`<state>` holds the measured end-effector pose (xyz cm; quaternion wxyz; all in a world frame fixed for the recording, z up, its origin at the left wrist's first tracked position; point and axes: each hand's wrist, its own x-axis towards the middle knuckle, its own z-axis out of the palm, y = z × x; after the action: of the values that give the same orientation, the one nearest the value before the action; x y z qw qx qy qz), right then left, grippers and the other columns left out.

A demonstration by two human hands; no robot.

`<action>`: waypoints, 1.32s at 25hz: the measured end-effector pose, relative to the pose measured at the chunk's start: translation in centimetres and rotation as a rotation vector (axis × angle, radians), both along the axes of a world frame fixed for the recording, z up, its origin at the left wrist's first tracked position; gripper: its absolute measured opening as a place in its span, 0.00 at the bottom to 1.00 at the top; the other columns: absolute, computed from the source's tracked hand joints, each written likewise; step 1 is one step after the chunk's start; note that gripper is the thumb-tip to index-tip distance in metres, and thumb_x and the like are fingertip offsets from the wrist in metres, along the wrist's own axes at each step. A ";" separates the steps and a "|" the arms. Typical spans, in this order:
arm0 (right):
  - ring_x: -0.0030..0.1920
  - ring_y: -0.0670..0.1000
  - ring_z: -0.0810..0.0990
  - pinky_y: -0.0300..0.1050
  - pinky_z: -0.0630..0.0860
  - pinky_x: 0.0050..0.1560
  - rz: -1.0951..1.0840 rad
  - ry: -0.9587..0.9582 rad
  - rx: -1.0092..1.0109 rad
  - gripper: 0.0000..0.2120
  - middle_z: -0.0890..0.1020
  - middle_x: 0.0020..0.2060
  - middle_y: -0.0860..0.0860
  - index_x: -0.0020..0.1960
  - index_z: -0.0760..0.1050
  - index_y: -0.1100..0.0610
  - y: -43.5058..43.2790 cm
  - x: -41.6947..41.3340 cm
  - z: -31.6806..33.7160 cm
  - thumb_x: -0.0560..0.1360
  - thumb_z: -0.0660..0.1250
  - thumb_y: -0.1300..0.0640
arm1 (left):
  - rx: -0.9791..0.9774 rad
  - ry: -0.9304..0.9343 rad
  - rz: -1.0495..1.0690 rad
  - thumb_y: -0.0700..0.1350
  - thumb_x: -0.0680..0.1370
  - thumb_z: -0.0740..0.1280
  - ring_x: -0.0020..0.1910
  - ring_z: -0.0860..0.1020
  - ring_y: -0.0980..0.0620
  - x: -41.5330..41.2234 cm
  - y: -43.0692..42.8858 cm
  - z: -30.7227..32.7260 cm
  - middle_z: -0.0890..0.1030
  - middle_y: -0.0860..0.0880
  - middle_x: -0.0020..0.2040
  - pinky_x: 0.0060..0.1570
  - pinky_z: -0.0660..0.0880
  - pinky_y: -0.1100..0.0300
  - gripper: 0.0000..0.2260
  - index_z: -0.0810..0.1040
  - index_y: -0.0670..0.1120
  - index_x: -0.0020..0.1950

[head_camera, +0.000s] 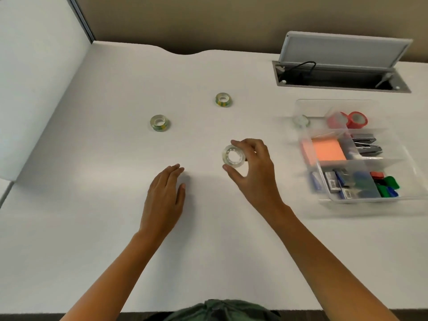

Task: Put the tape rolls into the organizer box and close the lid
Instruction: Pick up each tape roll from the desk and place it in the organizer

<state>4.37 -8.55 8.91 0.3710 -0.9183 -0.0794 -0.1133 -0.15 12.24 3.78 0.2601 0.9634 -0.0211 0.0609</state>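
Observation:
My right hand [252,169] holds a clear tape roll [233,156] between thumb and fingers, just above the white table near its middle. My left hand [165,193] rests flat on the table, palm down, holding nothing. Two more clear rolls with green-yellow labels lie on the table: one [159,122] at the left, one [223,99] farther back. The clear organizer box [324,200] sits at the right with its lid open. A clear roll [301,120] and a red roll [356,120] lie in its far compartments.
The box also holds orange sticky notes [327,150], binder clips [364,144] and small coloured items [384,183]. An open cable hatch [340,75] with a raised flap sits in the table behind the box. A white partition [34,77] stands at the left.

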 end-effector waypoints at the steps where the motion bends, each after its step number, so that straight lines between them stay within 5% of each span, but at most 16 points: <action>1: 0.57 0.52 0.74 0.25 0.63 0.56 -0.052 -0.027 0.004 0.23 0.74 0.56 0.54 0.63 0.74 0.56 -1.7 0.4 0.6 0.69 0.74 0.58 | 0.006 -0.003 -0.033 0.44 0.80 0.58 0.71 0.68 0.47 0.5 -1.2 -0.1 0.72 0.46 0.70 0.71 0.60 0.57 0.18 0.69 0.44 0.70; 4: 0.57 0.54 0.74 0.30 0.66 0.56 -0.199 -0.101 0.007 0.22 0.74 0.56 0.57 0.62 0.74 0.58 -6.8 1.9 2.0 0.69 0.74 0.58 | 0.048 0.011 -0.128 0.49 0.80 0.52 0.76 0.60 0.48 2.0 -5.4 -0.6 0.65 0.46 0.75 0.75 0.52 0.55 0.23 0.63 0.43 0.74; 9: 0.59 0.55 0.73 0.21 0.63 0.54 -0.377 -0.115 -0.025 0.23 0.75 0.59 0.60 0.63 0.73 0.59 -15.3 6.2 2.6 0.70 0.73 0.58 | 0.109 0.096 -0.238 0.57 0.78 0.43 0.78 0.47 0.50 4.2 -13.6 -2.1 0.51 0.47 0.79 0.75 0.40 0.55 0.30 0.50 0.44 0.78; 14: 0.59 0.55 0.73 0.34 0.65 0.51 -0.356 0.032 -0.147 0.23 0.75 0.60 0.58 0.63 0.73 0.59 -21.0 11.3 2.1 0.70 0.73 0.60 | 0.238 0.087 -0.181 0.56 0.80 0.47 0.78 0.51 0.47 6.1 -18.9 -3.4 0.54 0.45 0.79 0.76 0.48 0.48 0.30 0.51 0.42 0.78; 19: 0.58 0.58 0.70 0.50 0.68 0.52 -0.229 0.121 -0.544 0.24 0.80 0.57 0.56 0.61 0.76 0.58 -23.9 15.8 0.7 0.68 0.75 0.52 | 0.269 0.078 -0.130 0.57 0.80 0.46 0.78 0.49 0.49 6.3 -19.7 -3.8 0.52 0.47 0.79 0.76 0.47 0.50 0.29 0.50 0.44 0.78; 27: 0.52 0.60 0.77 0.48 0.76 0.49 -0.103 0.223 -0.712 0.20 0.78 0.53 0.63 0.58 0.78 0.63 -24.0 18.5 -0.9 0.70 0.74 0.54 | 0.254 0.082 -0.111 0.56 0.80 0.48 0.78 0.49 0.50 6.3 -20.1 -3.7 0.52 0.48 0.79 0.76 0.47 0.51 0.29 0.50 0.45 0.78; 33: 0.48 0.59 0.81 0.44 0.69 0.40 -0.124 0.262 -0.726 0.15 0.81 0.49 0.63 0.54 0.79 0.66 -23.5 18.8 -0.7 0.71 0.73 0.58 | 0.260 0.091 -0.103 0.57 0.80 0.46 0.78 0.48 0.51 6.3 -20.2 -3.8 0.51 0.49 0.79 0.76 0.48 0.51 0.29 0.49 0.45 0.78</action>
<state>23.15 -32.07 8.17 0.0212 -0.9996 -0.0108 0.0181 6.13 -7.95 0.01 0.1364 0.9884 -0.0667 0.0006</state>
